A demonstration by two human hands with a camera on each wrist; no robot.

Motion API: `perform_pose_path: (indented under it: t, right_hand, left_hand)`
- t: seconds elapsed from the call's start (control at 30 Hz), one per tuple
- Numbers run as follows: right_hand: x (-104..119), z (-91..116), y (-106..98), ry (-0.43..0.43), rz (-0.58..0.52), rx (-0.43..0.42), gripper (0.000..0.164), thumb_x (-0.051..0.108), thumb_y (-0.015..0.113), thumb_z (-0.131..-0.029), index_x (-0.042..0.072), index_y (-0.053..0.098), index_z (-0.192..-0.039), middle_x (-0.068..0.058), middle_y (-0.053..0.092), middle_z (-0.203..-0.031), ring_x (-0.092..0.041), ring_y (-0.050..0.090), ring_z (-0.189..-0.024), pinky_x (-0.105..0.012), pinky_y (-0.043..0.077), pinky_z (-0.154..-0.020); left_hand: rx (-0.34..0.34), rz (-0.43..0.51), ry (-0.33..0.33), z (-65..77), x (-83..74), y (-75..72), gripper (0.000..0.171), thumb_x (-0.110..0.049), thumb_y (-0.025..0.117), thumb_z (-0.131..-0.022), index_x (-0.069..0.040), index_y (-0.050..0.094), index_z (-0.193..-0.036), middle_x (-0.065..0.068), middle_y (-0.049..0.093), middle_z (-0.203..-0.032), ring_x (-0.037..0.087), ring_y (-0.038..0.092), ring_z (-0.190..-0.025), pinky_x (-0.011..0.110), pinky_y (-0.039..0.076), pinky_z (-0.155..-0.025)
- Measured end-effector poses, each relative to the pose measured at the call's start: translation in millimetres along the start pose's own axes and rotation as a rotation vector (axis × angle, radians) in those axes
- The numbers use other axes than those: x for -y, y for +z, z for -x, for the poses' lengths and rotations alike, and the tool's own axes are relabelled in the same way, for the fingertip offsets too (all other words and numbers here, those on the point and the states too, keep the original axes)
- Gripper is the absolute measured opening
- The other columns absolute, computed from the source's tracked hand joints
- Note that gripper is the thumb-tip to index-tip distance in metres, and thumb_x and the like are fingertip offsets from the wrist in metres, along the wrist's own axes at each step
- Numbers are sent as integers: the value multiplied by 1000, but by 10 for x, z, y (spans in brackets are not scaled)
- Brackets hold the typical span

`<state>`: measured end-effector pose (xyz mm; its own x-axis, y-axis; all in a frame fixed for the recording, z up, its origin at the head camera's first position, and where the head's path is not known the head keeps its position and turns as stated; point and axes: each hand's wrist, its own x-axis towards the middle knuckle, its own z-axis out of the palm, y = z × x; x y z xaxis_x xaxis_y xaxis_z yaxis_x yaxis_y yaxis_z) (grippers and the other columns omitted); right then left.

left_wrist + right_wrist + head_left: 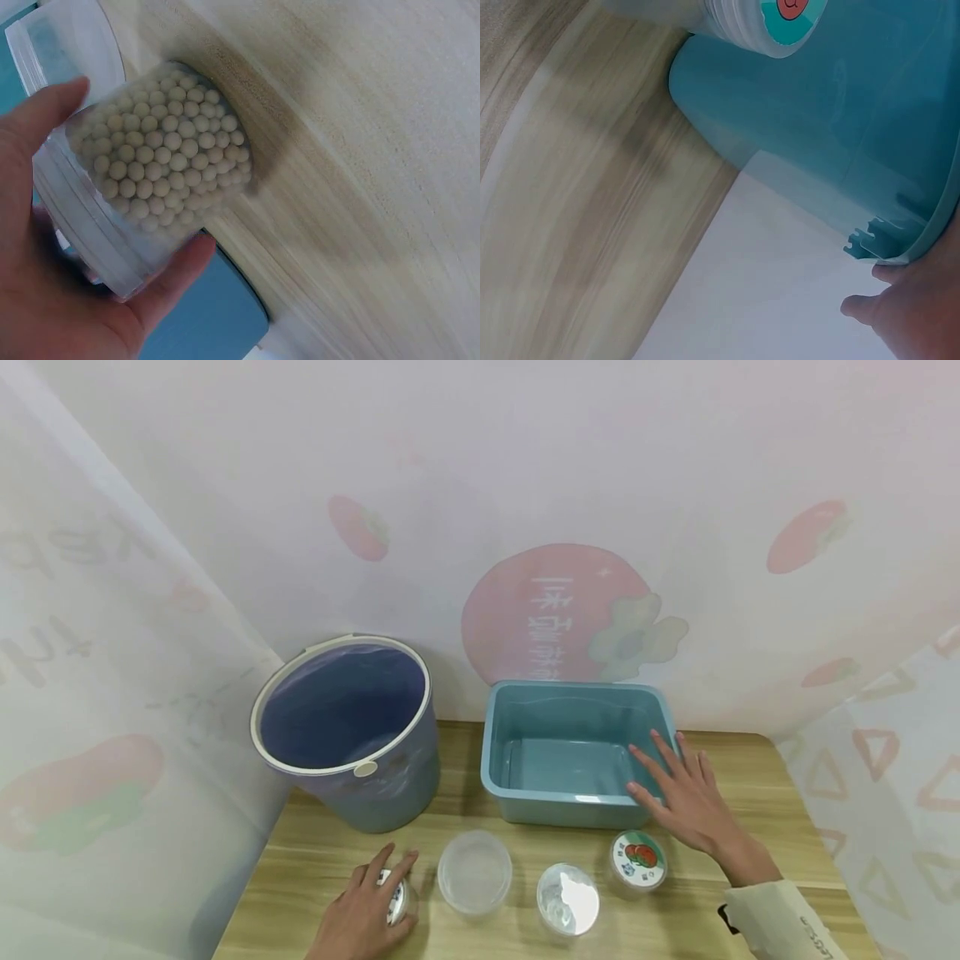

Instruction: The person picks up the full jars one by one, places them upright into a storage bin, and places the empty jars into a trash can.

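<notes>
My left hand point(363, 906) grips a clear plastic jar point(165, 150) with a labelled lid near the front left of the table. Small, round beige beads fill it in the left wrist view. The thumb and fingers stand around its sides near the lid. My right hand point(690, 802), its fingers spread, reaches over the right rim of a blue-green plastic basin point(573, 812). Whether it presses on that rim is hard to tell. Close by that hand is a jar with a tomato picture on its lid point(637, 858).
A tall blue bucket point(382, 802) with a whitish rim stands at the back left. Between the hands are a translucent round container point(475, 872) and a clear-lidded jar point(567, 902). A printed curtain point(420, 585) hangs behind the wooden table point(742, 785).
</notes>
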<state>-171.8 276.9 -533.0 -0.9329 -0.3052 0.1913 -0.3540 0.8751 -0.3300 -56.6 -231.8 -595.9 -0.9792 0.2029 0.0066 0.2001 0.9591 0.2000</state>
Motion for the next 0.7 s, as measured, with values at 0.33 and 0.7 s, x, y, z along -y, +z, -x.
perform_pose_path:
  t: [0.33, 0.7]
  right_hand:
    - [-13, -18, 16, 0, 8, 2, 64, 55, 51, -99, 30, 36, -156, -12, 15, -167, -41, -4, -154, -75, 7, -113]
    - [-3, -13, 0, 5, 10, 18, 64, 55, 50, -100, 27, 37, -156, -13, 15, -167, -43, -3, -153, -75, 7, -113]
  left_hand:
    - [-128, 34, 63, -67, -6, -64, 77, -43, 85, -72, -27, 56, -141, 8, 56, -135, 33, 59, -107, 44, 54, -58]
    - [-70, 37, 104, -187, -291, -709, 74, -42, 83, -74, -30, 55, -141, 4, 56, -134, 31, 58, -112, 42, 55, -62]
